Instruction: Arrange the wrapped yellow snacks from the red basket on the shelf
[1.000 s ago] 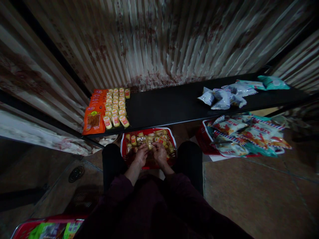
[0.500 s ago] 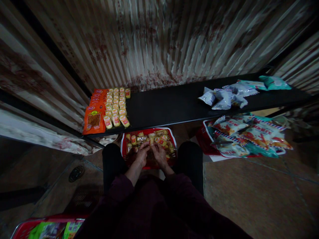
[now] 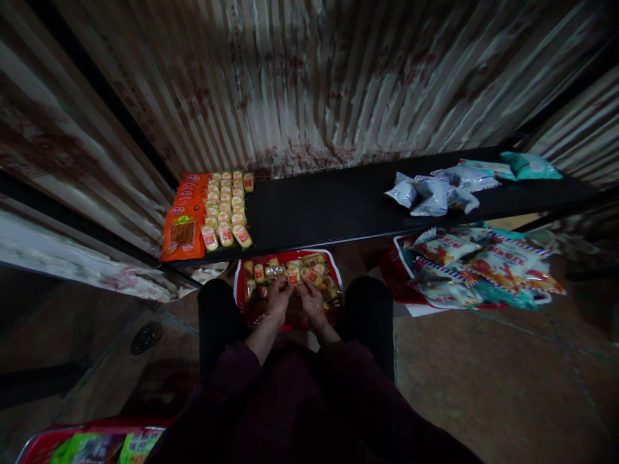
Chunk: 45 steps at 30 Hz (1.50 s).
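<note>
Between my legs sits a red basket (image 3: 337,274) with a white rim, holding several small yellow wrapped snacks (image 3: 313,276). Over it, my left hand (image 3: 279,299) and my right hand (image 3: 311,301) pinch one small wrapped snack (image 3: 293,274) from its two sides. Its red and yellow label faces up. On the black shelf (image 3: 319,209), similar yellow snacks (image 3: 224,211) lie in rows at the left end, beside a row of overlapping orange packets (image 3: 182,231).
Silvery bags (image 3: 432,195) and teal bags (image 3: 532,165) lie on the shelf's right part. Below them stands a red basket (image 3: 399,277) heaped with chip bags (image 3: 503,261). Another red basket (image 3: 46,441) with green packets is at the lower left. A pleated curtain (image 3: 309,77) hangs behind.
The snack between my hands has turned so that its label shows. Both hands have shifted slightly down, and their fingers sit lower on it.
</note>
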Each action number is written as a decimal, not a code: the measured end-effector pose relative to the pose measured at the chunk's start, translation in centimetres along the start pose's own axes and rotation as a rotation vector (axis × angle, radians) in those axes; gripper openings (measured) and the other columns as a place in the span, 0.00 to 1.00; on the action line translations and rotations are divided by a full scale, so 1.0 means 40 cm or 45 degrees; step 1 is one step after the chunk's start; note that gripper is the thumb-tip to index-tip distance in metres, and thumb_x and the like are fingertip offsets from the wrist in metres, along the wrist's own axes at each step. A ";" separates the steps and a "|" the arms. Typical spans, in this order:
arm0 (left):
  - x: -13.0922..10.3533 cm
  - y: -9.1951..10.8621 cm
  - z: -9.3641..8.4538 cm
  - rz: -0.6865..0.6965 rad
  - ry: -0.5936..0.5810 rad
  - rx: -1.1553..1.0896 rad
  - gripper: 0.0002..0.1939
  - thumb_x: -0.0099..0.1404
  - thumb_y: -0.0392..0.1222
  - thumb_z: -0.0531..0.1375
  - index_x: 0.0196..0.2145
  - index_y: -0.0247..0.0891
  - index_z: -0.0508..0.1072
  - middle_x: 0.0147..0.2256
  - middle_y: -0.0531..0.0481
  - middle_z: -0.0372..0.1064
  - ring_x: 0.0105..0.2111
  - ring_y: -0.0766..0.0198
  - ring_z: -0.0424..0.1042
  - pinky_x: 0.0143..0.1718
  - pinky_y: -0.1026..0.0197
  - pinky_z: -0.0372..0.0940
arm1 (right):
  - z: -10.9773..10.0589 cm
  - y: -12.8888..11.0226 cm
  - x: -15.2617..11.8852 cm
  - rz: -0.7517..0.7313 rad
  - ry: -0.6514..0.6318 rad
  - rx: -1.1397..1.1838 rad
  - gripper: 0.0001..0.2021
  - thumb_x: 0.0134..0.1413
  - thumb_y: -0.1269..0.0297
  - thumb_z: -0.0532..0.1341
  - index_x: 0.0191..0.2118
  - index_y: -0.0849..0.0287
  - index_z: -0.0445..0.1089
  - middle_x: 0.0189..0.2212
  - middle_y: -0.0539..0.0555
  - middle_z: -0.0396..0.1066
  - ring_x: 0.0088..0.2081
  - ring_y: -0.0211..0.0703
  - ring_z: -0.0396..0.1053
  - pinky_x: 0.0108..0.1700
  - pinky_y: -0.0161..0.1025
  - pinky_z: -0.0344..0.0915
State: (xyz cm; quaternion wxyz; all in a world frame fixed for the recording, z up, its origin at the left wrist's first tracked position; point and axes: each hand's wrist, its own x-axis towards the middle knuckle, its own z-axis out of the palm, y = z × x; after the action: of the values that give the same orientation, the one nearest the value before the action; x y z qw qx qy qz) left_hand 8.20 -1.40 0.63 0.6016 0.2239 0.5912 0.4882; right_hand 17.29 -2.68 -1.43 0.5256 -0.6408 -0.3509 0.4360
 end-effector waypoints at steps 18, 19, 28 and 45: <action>-0.039 0.062 0.014 0.158 -0.088 0.141 0.14 0.51 0.29 0.60 0.37 0.37 0.75 0.40 0.46 0.74 0.42 0.64 0.71 0.49 0.58 0.62 | -0.020 -0.040 -0.019 -0.183 0.062 -0.209 0.25 0.51 0.49 0.54 0.48 0.63 0.69 0.41 0.60 0.75 0.41 0.49 0.72 0.44 0.44 0.67; -0.042 0.066 0.015 0.172 -0.102 0.151 0.14 0.52 0.29 0.59 0.37 0.37 0.74 0.40 0.46 0.74 0.42 0.64 0.71 0.49 0.58 0.62 | -0.021 -0.040 -0.020 -0.194 0.064 -0.213 0.25 0.51 0.50 0.54 0.49 0.63 0.69 0.41 0.60 0.75 0.41 0.49 0.72 0.44 0.44 0.68; -0.045 0.075 0.018 0.270 -0.177 0.138 0.14 0.54 0.29 0.56 0.38 0.38 0.73 0.40 0.46 0.73 0.41 0.65 0.71 0.48 0.58 0.63 | -0.019 -0.074 -0.026 -0.272 0.079 -0.287 0.25 0.53 0.51 0.52 0.49 0.64 0.69 0.45 0.63 0.73 0.45 0.52 0.70 0.49 0.48 0.64; -0.031 0.150 0.013 0.599 -0.005 0.308 0.11 0.56 0.33 0.55 0.37 0.37 0.71 0.38 0.46 0.71 0.39 0.63 0.69 0.46 0.57 0.62 | 0.027 -0.164 0.007 -0.435 -0.001 -0.340 0.21 0.54 0.54 0.53 0.46 0.61 0.71 0.45 0.61 0.73 0.46 0.49 0.70 0.51 0.47 0.63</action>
State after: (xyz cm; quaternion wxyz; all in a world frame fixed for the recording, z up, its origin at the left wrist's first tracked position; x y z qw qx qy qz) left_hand 6.95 0.25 6.41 0.4418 0.4264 0.5758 0.5399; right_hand 16.44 -0.69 4.88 0.5022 -0.6357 -0.5093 0.2906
